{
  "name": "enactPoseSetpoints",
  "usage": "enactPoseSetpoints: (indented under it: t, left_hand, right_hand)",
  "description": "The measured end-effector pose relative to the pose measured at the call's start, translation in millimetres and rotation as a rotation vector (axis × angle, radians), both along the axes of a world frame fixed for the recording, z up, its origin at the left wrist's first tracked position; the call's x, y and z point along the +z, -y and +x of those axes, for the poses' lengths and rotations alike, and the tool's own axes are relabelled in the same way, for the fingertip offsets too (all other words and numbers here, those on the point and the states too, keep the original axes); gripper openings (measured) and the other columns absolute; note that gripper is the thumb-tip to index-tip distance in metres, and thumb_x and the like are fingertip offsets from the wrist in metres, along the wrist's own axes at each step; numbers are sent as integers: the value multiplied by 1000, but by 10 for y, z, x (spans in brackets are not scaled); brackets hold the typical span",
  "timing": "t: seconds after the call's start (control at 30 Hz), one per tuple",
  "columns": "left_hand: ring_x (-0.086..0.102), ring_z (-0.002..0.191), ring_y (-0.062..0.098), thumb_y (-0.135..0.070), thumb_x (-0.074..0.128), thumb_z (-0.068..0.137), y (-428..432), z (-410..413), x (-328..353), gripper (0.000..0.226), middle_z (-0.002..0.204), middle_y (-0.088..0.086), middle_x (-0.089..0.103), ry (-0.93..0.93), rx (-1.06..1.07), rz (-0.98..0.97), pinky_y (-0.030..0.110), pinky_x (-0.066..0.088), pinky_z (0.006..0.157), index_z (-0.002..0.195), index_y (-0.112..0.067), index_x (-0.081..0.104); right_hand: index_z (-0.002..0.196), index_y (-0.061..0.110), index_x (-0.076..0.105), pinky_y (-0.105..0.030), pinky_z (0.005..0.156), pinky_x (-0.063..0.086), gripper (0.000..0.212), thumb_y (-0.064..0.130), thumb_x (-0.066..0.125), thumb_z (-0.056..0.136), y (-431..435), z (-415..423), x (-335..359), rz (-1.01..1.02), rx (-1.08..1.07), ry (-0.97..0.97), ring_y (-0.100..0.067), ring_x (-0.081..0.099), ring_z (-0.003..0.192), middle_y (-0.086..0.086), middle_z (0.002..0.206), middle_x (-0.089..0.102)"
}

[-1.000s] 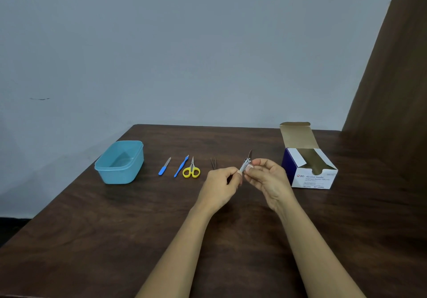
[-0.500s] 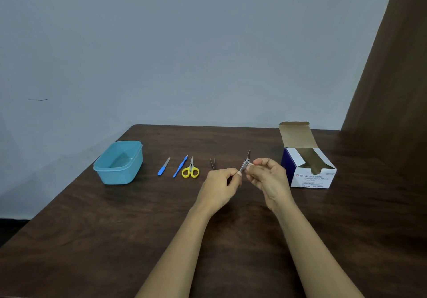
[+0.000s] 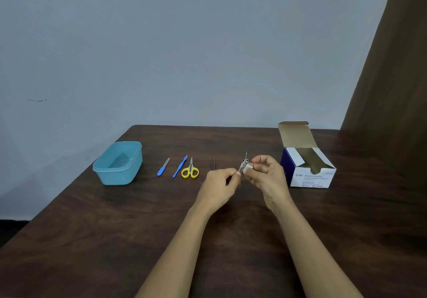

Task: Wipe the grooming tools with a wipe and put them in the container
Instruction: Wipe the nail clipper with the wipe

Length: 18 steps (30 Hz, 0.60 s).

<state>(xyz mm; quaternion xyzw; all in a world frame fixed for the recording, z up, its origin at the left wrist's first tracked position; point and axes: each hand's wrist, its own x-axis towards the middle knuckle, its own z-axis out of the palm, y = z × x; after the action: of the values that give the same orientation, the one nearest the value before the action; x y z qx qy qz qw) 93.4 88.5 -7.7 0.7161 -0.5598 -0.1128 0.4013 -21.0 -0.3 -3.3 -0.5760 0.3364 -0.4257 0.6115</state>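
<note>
Left hand [image 3: 218, 182] pinches the small silver metal nail clipper [image 3: 243, 167]; right hand [image 3: 265, 175] pinches a white wipe [image 3: 249, 168] against it.

The nail clipper [image 3: 243, 167] in the left grip [image 3: 219, 182] was silver, the wipe [image 3: 249, 168] in the right grip [image 3: 265, 175] white. Left of both: yellow-handled scissors [image 3: 190, 171], a blue stick [image 3: 180, 166], a blue-handled file [image 3: 163, 167], a light blue container [image 3: 120, 177]. Right: a white and navy box [image 3: 309, 177]. The desk [image 3: 92, 240] was dark brown woodgrain

Dark wooden table [image 3: 115, 240] with teal container [image 3: 115, 178], file [image 3: 163, 170], blue pusher [image 3: 179, 167], yellow scissors [image 3: 190, 171], tweezers [image 3: 212, 163], open swab box [image 3: 309, 178]
</note>
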Motion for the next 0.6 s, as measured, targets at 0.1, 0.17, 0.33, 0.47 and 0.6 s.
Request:
enactPoseSetpoints:
  t: [0.1,0.17,0.33,0.47,0.6]
  left_hand:
    - [57,64,14,-28,47,97,-3,-5,-8,31,66,-3,61,-10,-6,-12,33,47,62,69,-24,60]
    - [58,65,15,-29,47,97,1,0,-19,31,66,-1,62,-5,-4,-10,37,48,64,69,-24,60]
    - [55,61,15,-29,46,97,8,13,-38,31,65,0,61,11,3,-1,39,47,61,68,-25,58]
    - [53,63,12,-28,46,98,4,10,-26,31,65,-4,57,19,-1,18,34,44,60,69,-27,57]
    - [54,63,14,-28,47,97,3,7,-23,30,66,-2,60,0,7,1,38,46,61,70,-25,58]
  right_hand:
    - [95,10,59,-40,81,59,24,-6,69,81,-1,-12,14,-20,-17,11,-26,70,90,-11,92,73]
    - [92,8,58,-35,77,59,20,-6,68,82,-11,-17,15,-29,-34,10,-25,71,89,-11,91,73]
    - [78,11,47,-29,73,58,26,-5,66,83,-25,-21,0,-62,0,-33,-23,69,88,-11,84,70]
    - [76,12,49,-38,81,56,28,-1,74,77,-12,-38,2,-107,-10,-110,-23,70,89,-9,80,69]
    - [77,11,52,-24,64,53,26,-2,74,77,-28,-66,68,-19,11,-81,-16,70,82,-7,85,74]
